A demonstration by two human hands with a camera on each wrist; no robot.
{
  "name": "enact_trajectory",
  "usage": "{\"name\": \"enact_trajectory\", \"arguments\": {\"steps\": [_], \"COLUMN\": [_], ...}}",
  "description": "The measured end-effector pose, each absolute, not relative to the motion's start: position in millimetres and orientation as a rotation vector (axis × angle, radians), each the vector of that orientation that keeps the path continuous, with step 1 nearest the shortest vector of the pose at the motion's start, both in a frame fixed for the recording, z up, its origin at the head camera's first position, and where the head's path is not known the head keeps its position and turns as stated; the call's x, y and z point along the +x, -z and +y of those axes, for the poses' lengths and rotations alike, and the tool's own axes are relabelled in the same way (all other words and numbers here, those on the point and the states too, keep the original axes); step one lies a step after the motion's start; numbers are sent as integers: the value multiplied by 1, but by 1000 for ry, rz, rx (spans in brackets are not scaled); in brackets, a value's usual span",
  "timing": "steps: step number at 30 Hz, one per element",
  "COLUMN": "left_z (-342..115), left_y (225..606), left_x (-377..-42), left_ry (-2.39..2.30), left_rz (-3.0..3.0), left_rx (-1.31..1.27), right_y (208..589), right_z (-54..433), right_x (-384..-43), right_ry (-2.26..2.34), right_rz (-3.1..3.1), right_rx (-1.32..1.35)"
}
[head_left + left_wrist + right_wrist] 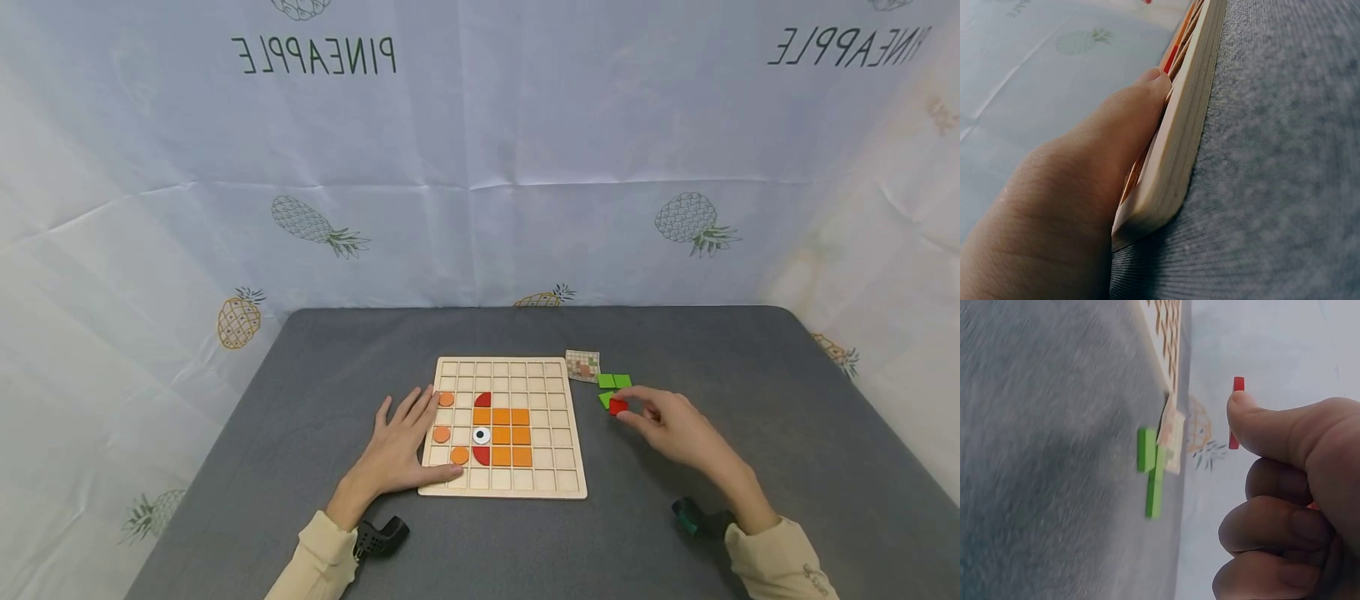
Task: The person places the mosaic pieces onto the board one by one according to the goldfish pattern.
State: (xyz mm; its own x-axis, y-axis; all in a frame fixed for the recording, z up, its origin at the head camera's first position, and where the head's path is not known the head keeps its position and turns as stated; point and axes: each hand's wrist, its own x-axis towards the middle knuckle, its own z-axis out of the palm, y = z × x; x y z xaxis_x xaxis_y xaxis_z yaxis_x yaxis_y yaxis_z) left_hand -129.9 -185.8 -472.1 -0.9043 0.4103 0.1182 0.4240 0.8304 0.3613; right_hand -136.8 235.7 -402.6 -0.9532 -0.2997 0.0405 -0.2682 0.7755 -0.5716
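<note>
My left hand (401, 450) lies with spread fingers over the left edge of the wooden grid board (555, 483), its thumb along the lower left corner. On the board are several orange square tiles (521, 436), three orange discs (460, 455), two red rounded pieces (482, 456) and an eye disc (482, 436). To the right of the board my right hand (678, 429) pinches a red tile (1239, 384) between thumb and index finger, raised off the table in the right wrist view. Its other fingers are curled, with a bit of red showing by the palm.
Two green square tiles (615, 381) and another green piece (606, 400) lie right of the board. A small pattern card (582, 366) touches the board's upper right corner. The grey table (675, 350) ends at a pineapple-print curtain (480, 242).
</note>
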Motion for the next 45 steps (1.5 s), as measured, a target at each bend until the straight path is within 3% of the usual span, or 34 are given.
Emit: {"name": "enact_trajectory", "arguments": {"steps": [21, 45], "left_z": [-187, -185], "left_y": [474, 472], "left_x": [-131, -131], "left_ry": [577, 570], "left_rz": [-2975, -2990], "left_rx": [-673, -670], "right_y": [406, 426], "right_z": [188, 151], "right_x": [-128, -125], "right_ry": [1016, 905], "right_rz": [2745, 2633], "right_rx": [-783, -773]}}
